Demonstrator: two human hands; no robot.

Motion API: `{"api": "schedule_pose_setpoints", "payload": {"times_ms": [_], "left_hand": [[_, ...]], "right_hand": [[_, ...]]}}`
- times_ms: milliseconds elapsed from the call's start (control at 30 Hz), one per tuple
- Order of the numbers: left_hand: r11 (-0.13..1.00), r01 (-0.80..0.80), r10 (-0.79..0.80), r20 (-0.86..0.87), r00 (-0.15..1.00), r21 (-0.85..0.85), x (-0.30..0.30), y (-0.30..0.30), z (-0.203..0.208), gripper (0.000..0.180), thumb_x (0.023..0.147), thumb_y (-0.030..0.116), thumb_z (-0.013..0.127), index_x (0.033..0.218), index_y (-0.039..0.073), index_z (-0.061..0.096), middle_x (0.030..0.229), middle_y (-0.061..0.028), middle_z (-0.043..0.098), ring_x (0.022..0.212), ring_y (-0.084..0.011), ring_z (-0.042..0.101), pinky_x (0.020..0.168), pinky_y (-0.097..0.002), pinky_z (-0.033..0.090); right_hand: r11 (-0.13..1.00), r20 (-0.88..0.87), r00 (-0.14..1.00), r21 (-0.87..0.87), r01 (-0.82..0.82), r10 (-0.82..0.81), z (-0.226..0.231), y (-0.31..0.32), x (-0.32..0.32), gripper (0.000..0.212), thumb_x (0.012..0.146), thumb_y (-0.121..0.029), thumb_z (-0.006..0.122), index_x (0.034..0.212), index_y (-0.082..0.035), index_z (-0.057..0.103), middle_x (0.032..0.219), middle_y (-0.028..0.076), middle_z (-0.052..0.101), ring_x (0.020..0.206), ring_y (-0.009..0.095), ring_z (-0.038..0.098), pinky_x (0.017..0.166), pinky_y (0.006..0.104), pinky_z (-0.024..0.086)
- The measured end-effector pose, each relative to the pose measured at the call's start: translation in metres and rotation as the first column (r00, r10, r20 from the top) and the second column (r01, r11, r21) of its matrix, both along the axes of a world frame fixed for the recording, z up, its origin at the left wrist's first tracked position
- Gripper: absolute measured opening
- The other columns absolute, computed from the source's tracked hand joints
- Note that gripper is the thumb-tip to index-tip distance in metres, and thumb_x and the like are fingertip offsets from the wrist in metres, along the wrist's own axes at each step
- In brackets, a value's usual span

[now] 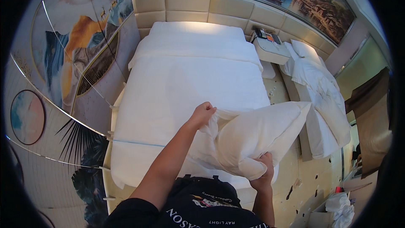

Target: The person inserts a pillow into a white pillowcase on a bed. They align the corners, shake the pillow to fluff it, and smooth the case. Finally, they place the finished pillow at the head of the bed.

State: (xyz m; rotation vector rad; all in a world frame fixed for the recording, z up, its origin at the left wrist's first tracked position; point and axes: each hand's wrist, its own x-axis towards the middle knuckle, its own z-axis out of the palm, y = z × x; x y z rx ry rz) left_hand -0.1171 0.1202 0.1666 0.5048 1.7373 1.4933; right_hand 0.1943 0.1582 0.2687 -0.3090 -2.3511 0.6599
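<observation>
A white pillow [249, 133] in a loose white pillowcase hangs between my hands over the near end of a large bed. My left hand [203, 114] is closed on the bunched open edge of the case, at the pillow's left side. Lower down and to the right, my right hand [265, 169] grips a fold of the same cloth, its fingers partly hidden by the fabric. The pillow's far corner points to the right, past the bed's edge. Beneath it spreads the bed's smooth white duvet [190, 76], folded back in a band near the headboard.
Right of the big bed stands a nightstand [272, 50] with small items on top. Beyond it is a smaller bed [314, 84] with rumpled white bedding. A padded headboard [185, 6] lines the far wall. Dark scraps lie on the floor [291, 190] at the right, near a bin [325, 217].
</observation>
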Motion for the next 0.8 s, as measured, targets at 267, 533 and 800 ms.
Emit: {"api": "schedule_pose_setpoints", "payload": {"times_ms": [267,533,800], "left_hand": [[0.996,0.067,-0.079,-0.275,0.958,-0.054,0.017,-0.014,0.032,0.029,0.091,0.030,0.063,0.081,0.005,0.052,0.072,-0.0037,0.051,0.066,-0.0132,0.046,0.058,-0.0321,0.043],[0.994,0.007,-0.033,-0.233,0.972,-0.110,0.101,-0.032,-0.030,0.057,0.089,0.050,0.057,0.122,0.004,0.048,0.114,-0.0203,0.057,0.102,-0.0367,0.057,0.089,-0.0436,0.046],[0.710,0.490,-0.579,-0.023,0.815,-0.506,0.079,-0.033,-0.060,0.072,0.096,0.057,0.035,0.142,0.002,0.036,0.128,-0.0213,0.055,0.118,-0.0326,0.054,0.096,-0.0446,0.045]], "right_hand": [[0.991,-0.170,0.976,-0.014,0.135,-0.136,0.000,0.003,-0.017,0.024,0.063,-0.003,0.076,0.083,-0.004,0.064,0.112,0.014,0.050,0.089,0.026,0.051,0.081,0.0352,0.041],[0.996,-0.112,0.994,-0.090,-0.002,-0.009,0.011,0.023,-0.010,0.022,0.068,-0.001,0.073,0.084,-0.002,0.058,0.128,0.014,0.052,0.110,0.028,0.051,0.095,0.0389,0.040],[0.975,-0.084,0.994,-0.216,0.053,-0.073,0.008,0.031,0.000,0.019,0.070,-0.001,0.071,0.081,-0.002,0.056,0.123,0.014,0.055,0.112,0.025,0.053,0.097,0.0365,0.040]]}}
